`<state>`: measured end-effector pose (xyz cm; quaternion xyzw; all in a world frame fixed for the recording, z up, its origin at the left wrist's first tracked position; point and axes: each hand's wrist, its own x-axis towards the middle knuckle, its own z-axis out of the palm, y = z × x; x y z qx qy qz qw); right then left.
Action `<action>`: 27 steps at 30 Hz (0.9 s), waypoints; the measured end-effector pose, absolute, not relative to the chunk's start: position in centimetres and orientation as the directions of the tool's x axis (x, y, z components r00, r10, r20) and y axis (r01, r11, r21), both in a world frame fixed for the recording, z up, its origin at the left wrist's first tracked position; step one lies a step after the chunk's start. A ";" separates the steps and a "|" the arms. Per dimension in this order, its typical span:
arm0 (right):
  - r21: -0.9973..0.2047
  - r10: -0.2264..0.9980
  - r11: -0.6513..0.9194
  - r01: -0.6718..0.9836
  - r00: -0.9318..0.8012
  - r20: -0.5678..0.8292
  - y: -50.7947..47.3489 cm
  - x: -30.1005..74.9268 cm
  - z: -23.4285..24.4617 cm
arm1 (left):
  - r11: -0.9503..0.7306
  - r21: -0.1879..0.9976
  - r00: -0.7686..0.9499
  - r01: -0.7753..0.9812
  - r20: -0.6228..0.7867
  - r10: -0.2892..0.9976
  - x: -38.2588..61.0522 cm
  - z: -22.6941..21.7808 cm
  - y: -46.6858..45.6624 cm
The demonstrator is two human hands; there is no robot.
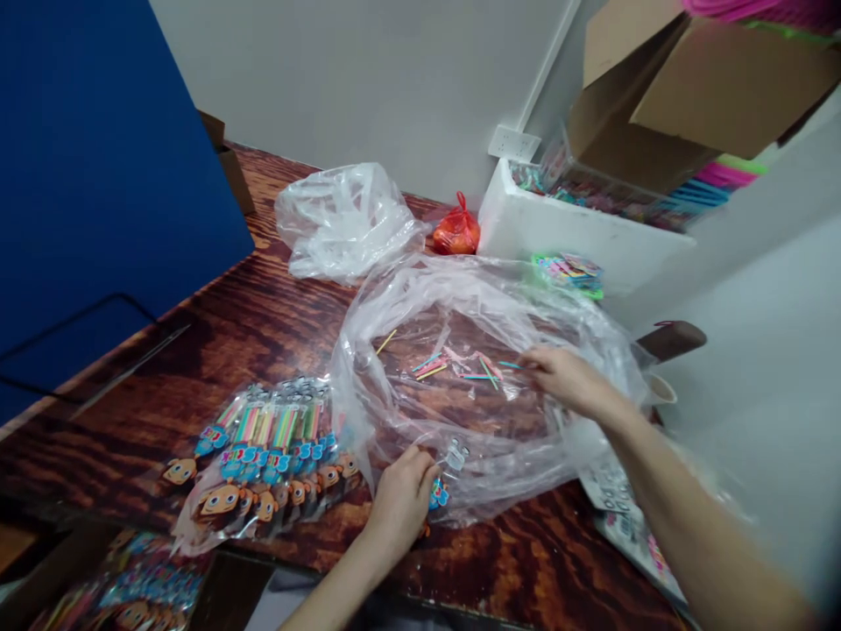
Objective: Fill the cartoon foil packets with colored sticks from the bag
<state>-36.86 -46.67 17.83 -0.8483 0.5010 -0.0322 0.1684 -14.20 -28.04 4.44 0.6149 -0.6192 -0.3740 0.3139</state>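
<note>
My right hand (555, 372) is closed on a thin blue stick (510, 364) above the middle of a large clear plastic bag (368, 359), whose rim is rolled into a ring. Several loose coloured sticks (487, 372) and pink scraps lie inside the ring. At the bag's near edge, my left hand (411, 486) is closed on a small clear packet (439, 495) with blue lettering, partly hidden by the fingers. To its left lies a pile of similar packets (269, 456), with coloured sticks and brown cartoon faces.
A red bag of fruit (458, 230) and a crumpled clear bag (348, 219) sit at the back. A white foam box (558, 228) stands at the right, under an open cardboard box (729, 83). A blue panel (105, 158) borders the left. More packets fill a box (131, 587) below the table edge.
</note>
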 end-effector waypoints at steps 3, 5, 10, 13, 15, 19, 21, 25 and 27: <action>-0.469 -0.774 -0.537 -0.701 0.631 -0.057 -45.8 -33.9 14.1 | -0.025 0.852 -0.056 -0.523 -0.063 -0.996 -14.1 4.4 -28.0; -0.401 -0.776 -0.552 -0.731 0.626 -0.072 -45.2 -32.9 11.3 | -0.025 0.853 -0.051 -0.521 -0.061 -0.997 -14.1 4.3 -28.0; -0.230 -0.745 -0.641 -0.732 0.666 -0.042 -43.7 -33.5 7.8 | 0.001 0.864 -0.060 -0.504 -0.034 -0.998 -14.0 4.3 -28.0; -0.267 -0.724 -0.659 -0.703 0.689 -0.027 -43.2 -34.1 7.7 | 0.006 0.855 -0.062 -0.519 -0.030 -0.998 -14.0 4.4 -28.0; -0.272 -0.775 -0.600 -0.752 0.631 -0.032 -43.3 -34.3 8.0 | 0.006 0.847 -0.067 -0.532 -0.034 -0.997 -14.0 4.4 -28.1; -0.181 -0.923 -0.334 -0.925 0.360 -0.137 -43.7 -34.1 8.6 | 0.008 0.837 -0.070 -0.548 -0.036 -0.997 -14.0 4.3 -28.0; -0.165 -0.931 -0.283 -0.945 0.312 -0.187 -43.9 -33.7 8.7 | 0.015 0.837 -0.073 -0.547 -0.030 -0.997 -14.0 4.2 -27.9; -0.165 -0.909 -0.335 -0.928 0.364 -0.201 -44.1 -33.0 8.8 | 0.025 0.835 -0.080 -0.549 -0.022 -0.997 -13.9 4.2 -27.9; -0.156 -0.903 -0.346 -0.925 0.374 -0.211 -44.7 -33.0 9.1 | 0.024 0.835 -0.079 -0.550 -0.024 -0.997 -13.9 4.2 -28.0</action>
